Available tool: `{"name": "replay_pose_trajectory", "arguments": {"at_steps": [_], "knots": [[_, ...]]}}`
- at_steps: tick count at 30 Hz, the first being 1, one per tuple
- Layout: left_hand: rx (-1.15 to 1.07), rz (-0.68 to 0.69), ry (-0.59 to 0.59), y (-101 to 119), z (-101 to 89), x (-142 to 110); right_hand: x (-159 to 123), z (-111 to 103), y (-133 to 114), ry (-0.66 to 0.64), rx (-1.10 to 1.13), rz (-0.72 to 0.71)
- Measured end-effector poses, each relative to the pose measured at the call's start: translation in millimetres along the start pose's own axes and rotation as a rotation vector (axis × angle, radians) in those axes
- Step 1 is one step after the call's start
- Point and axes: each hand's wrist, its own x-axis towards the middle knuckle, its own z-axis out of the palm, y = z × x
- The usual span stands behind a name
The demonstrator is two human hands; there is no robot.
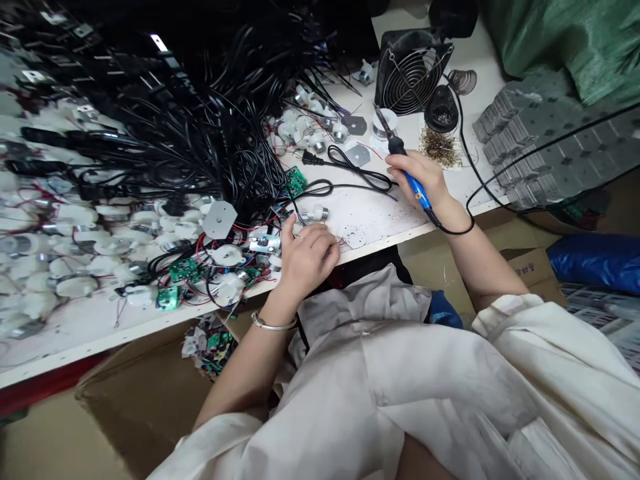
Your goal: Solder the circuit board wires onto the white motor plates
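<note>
My right hand (425,180) is wrapped round the blue handle of a soldering iron (416,190), its metal tip slanting up and left over a solder spool (385,124). My left hand (310,257) lies palm down at the bench's front edge, thumb and forefinger drawn together. Whatever they may pinch is hidden; thin wires (345,241) show just beside them. Just beyond its fingers is a small motor (316,213). A green circuit board (295,181) and a coiled black power cord (350,167) with a plug lie farther back.
Black cords (200,127) and white-cased motors (80,253) crowd the left side. A fan (410,73) stands at the back, near an iron stand (442,109) and dark debris (440,147). Stacked grey plates (535,140) fill the right. The iron's cable crosses my right wrist.
</note>
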Motion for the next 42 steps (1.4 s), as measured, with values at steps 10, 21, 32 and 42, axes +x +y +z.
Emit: {"name": "replay_pose_trajectory", "arguments": {"at_steps": [10, 21, 32, 42], "knots": [[-0.484, -0.2, 0.209, -18, -87.4, 7, 45, 33, 52, -0.328, 0.023, -0.016], [0.234, -0.429, 0.387, -112, -116.1, -32, 66, 45, 55, -0.304, 0.278, 0.246], [0.23, -0.236, 0.013, 25, -39.4, 54, 73, 20, 61, -0.314, -0.202, 0.299], [0.529, -0.621, -0.322, 7, -16.2, 96, -16, 33, -51, 0.17, -0.133, 0.124]]}}
